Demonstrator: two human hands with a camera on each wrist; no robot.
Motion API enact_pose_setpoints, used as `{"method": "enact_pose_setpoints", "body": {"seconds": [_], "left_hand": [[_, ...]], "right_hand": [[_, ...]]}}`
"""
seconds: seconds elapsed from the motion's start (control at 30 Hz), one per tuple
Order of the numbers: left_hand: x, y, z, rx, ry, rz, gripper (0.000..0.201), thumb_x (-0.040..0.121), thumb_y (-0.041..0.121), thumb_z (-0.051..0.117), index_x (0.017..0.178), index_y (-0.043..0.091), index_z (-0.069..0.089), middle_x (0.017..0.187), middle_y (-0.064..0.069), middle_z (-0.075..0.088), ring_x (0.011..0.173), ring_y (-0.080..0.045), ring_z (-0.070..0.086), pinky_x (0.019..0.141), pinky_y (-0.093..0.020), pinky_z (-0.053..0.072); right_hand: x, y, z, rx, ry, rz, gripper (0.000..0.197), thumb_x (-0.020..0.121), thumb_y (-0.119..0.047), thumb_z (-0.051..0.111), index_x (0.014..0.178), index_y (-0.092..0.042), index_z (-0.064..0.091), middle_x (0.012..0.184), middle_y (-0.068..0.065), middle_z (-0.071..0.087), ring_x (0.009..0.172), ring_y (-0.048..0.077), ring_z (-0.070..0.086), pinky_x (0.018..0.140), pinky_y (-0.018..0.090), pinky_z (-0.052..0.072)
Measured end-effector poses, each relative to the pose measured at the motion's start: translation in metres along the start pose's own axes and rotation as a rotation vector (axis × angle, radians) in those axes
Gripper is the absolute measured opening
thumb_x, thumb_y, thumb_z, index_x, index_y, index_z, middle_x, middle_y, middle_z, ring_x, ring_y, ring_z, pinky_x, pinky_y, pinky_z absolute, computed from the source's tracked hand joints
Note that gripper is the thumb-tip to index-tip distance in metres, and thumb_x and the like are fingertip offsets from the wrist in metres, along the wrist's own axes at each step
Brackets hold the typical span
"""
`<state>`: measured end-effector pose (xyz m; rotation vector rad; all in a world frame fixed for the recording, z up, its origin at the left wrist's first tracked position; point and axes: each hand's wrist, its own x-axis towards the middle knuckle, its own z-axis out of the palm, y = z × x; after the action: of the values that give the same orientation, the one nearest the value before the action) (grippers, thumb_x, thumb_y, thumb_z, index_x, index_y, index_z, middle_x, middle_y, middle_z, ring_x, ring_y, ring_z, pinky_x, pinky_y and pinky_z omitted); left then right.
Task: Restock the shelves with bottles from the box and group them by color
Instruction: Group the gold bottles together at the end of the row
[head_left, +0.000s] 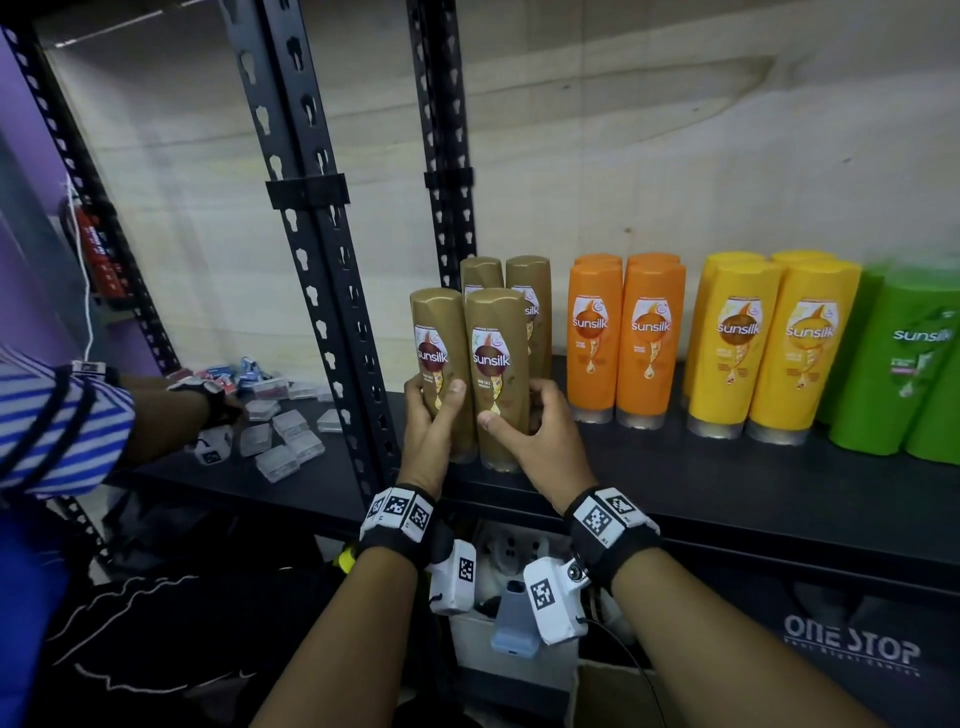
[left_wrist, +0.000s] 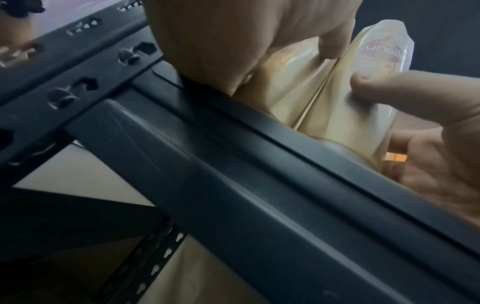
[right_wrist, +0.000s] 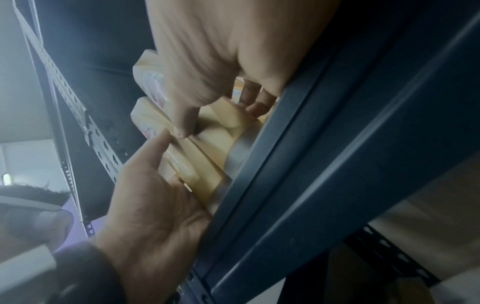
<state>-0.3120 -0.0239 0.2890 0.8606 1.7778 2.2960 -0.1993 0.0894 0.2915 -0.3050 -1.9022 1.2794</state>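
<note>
Two gold-brown Sunsilk bottles stand upright side by side at the front of the black shelf (head_left: 727, 488). My left hand (head_left: 434, 415) grips the left gold bottle (head_left: 441, 358) low on its body. Around the right gold bottle (head_left: 500, 374) my right hand (head_left: 530, 421) curls, thumb on its front. Two more gold bottles (head_left: 530, 306) stand just behind them. Both wrist views show pale bottles, the left gold bottle (left_wrist: 293, 82) and the right gold bottle (right_wrist: 207, 148), held above the shelf's front rail (left_wrist: 259, 174).
To the right on the same shelf stand orange bottles (head_left: 623, 338), yellow bottles (head_left: 774, 343) and green bottles (head_left: 904, 364). A black upright post (head_left: 322, 291) borders the group on the left. Another person's arm (head_left: 156, 410) reaches among small clear boxes (head_left: 280, 441) on the left bay.
</note>
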Motion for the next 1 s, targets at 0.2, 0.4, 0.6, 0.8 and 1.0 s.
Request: {"method": "enact_pose_setpoints", "body": {"seconds": [0.2, 0.4, 0.6, 0.8, 1.0], "left_hand": [[-0.004, 0.01, 0.003, 0.003, 0.034, -0.031, 0.057, 0.085, 0.068, 0.062, 0.136, 0.045, 0.05, 0.125, 0.017, 0.069, 0.113, -0.007, 0.068, 0.08, -0.028, 0.06], [-0.001, 0.032, -0.005, 0.125, 0.029, 0.018, 0.048, 0.086, 0.057, 0.062, 0.131, 0.048, 0.051, 0.125, 0.011, 0.069, 0.112, -0.006, 0.067, 0.095, -0.036, 0.054], [0.018, 0.077, -0.013, 0.493, -0.064, 0.108, 0.074, 0.09, 0.048, 0.069, 0.152, 0.034, 0.03, 0.111, 0.026, 0.059, 0.088, 0.024, 0.059, 0.073, -0.01, 0.048], [0.028, 0.101, -0.013, 0.686, -0.126, 0.118, 0.091, 0.088, 0.032, 0.08, 0.156, 0.024, 0.021, 0.099, 0.025, 0.055, 0.077, 0.008, 0.061, 0.051, -0.002, 0.043], [0.034, 0.093, -0.009, 0.659, -0.054, 0.112, 0.085, 0.083, 0.024, 0.085, 0.149, 0.018, 0.031, 0.102, 0.012, 0.062, 0.089, -0.005, 0.066, 0.051, -0.01, 0.049]], "right_hand": [[-0.011, -0.014, 0.005, -0.108, 0.081, -0.101, 0.06, 0.092, -0.041, 0.071, 0.142, -0.024, 0.043, 0.138, -0.004, 0.049, 0.13, 0.014, 0.047, 0.109, 0.045, 0.047], [-0.006, -0.05, -0.008, -0.128, 0.031, -0.15, 0.077, 0.093, -0.024, 0.069, 0.155, -0.029, 0.024, 0.152, 0.003, 0.037, 0.141, 0.018, 0.04, 0.117, 0.046, 0.039], [0.014, -0.091, -0.021, -0.291, -0.015, -0.253, 0.09, 0.092, -0.022, 0.071, 0.16, -0.031, 0.013, 0.146, 0.011, 0.037, 0.135, 0.025, 0.045, 0.113, 0.044, 0.043], [0.014, -0.088, -0.015, -0.463, -0.008, -0.266, 0.102, 0.091, -0.021, 0.075, 0.163, -0.033, 0.005, 0.149, 0.011, 0.033, 0.137, 0.029, 0.044, 0.11, 0.046, 0.047], [0.019, -0.078, -0.012, -0.49, 0.057, -0.334, 0.098, 0.091, -0.016, 0.075, 0.161, -0.034, 0.009, 0.15, 0.01, 0.034, 0.132, 0.027, 0.052, 0.099, 0.044, 0.056]]}}
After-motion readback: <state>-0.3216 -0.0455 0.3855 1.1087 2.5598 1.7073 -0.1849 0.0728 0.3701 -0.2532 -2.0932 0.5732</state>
